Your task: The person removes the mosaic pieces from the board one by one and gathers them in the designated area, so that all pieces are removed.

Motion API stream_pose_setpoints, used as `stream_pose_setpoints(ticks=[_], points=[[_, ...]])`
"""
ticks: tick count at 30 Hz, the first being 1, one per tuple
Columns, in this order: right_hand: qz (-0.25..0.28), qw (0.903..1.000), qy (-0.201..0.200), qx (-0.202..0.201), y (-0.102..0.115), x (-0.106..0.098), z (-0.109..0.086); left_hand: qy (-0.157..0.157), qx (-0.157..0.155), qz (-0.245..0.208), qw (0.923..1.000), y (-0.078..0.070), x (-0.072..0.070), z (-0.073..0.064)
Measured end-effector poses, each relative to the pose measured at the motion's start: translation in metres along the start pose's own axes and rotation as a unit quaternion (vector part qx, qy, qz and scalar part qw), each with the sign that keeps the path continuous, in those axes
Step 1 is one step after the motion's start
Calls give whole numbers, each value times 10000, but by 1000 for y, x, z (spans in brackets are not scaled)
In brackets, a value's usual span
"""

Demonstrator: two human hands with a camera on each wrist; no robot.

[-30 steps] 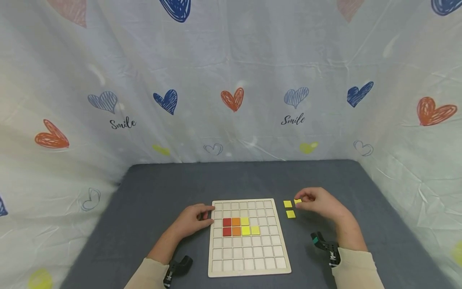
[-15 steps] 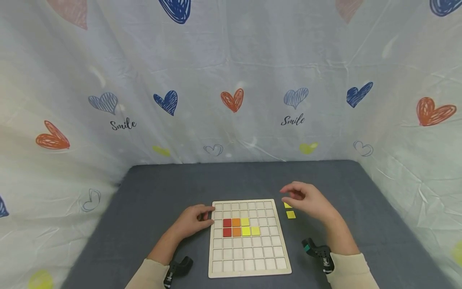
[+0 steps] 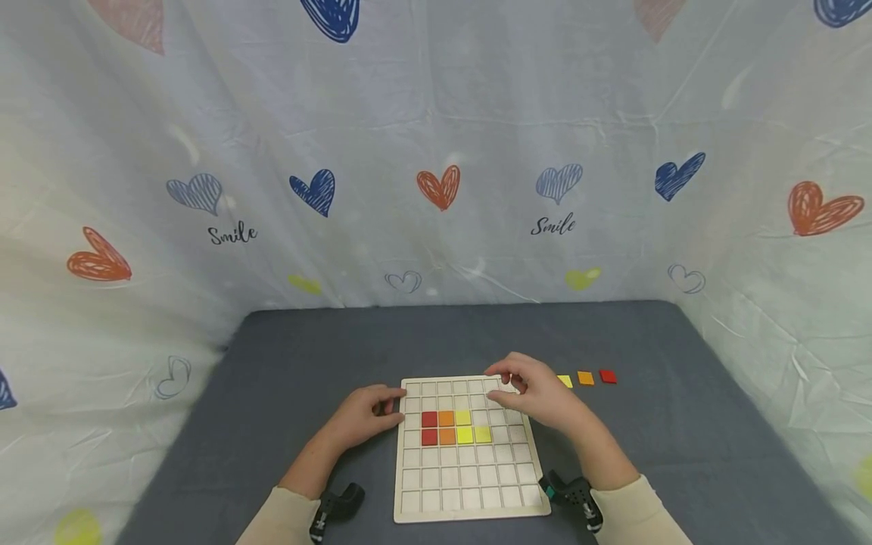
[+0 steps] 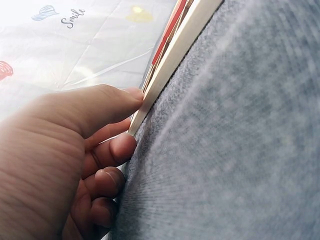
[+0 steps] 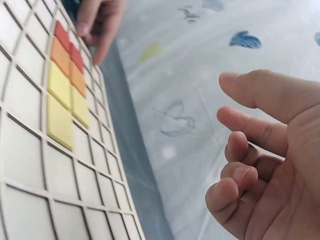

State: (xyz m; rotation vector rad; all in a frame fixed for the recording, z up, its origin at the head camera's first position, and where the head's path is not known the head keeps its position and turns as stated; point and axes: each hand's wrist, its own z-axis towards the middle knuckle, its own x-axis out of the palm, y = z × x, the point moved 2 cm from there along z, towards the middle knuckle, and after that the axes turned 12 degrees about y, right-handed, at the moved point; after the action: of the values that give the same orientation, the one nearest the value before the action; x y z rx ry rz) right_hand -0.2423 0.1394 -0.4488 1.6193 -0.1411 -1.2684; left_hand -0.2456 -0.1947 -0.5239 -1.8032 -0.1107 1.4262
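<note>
A pale wooden grid board (image 3: 470, 518) lies on the table. Red (image 3: 429, 437), orange (image 3: 446, 436) and yellow tiles (image 3: 465, 435) sit in its cells in two neighbouring rows. My left hand (image 3: 364, 415) rests at the board's left edge, its thumb and index fingertips against the side; the left wrist view shows the thumb (image 4: 120, 97) right at the wooden edge. Over the board's upper right corner hovers my right hand (image 3: 538, 390), thumb and fingers apart. In the right wrist view nothing lies between its fingers (image 5: 240, 120).
Just right of my right hand, loose yellow (image 3: 565, 381), orange (image 3: 586, 378) and red tiles (image 3: 608, 376) lie in a row on the dark grey table (image 3: 381, 341). A white curtain (image 3: 490, 250) printed with hearts hangs behind and along both sides.
My right hand has let go of a loose yellow tile and moved left over the board's corner, uncovering orange and red tiles and hiding two yellow ones. My left hand stays put.
</note>
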Motion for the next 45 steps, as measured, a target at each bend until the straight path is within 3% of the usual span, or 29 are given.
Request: stream_pose_setpoints(ticks=[9, 19, 28, 37, 45], points=[[-266, 9967, 755, 113, 5, 33, 10, 19, 33, 17, 10000, -1, -1, -1], [-1425, 9815, 1049, 729, 1, 56, 15, 15, 13, 25, 10000, -1, -1, 0], [-1141, 9861, 879, 826, -2, 61, 18, 33, -22, 21, 10000, 2, 0, 1], [-649, 9913, 405, 1073, -3, 63, 19, 7, 3, -107, 9999, 1, -1, 1], [-1074, 9887, 123, 1035, -3, 67, 19, -2, 25, -73, 10000, 1, -1, 0]])
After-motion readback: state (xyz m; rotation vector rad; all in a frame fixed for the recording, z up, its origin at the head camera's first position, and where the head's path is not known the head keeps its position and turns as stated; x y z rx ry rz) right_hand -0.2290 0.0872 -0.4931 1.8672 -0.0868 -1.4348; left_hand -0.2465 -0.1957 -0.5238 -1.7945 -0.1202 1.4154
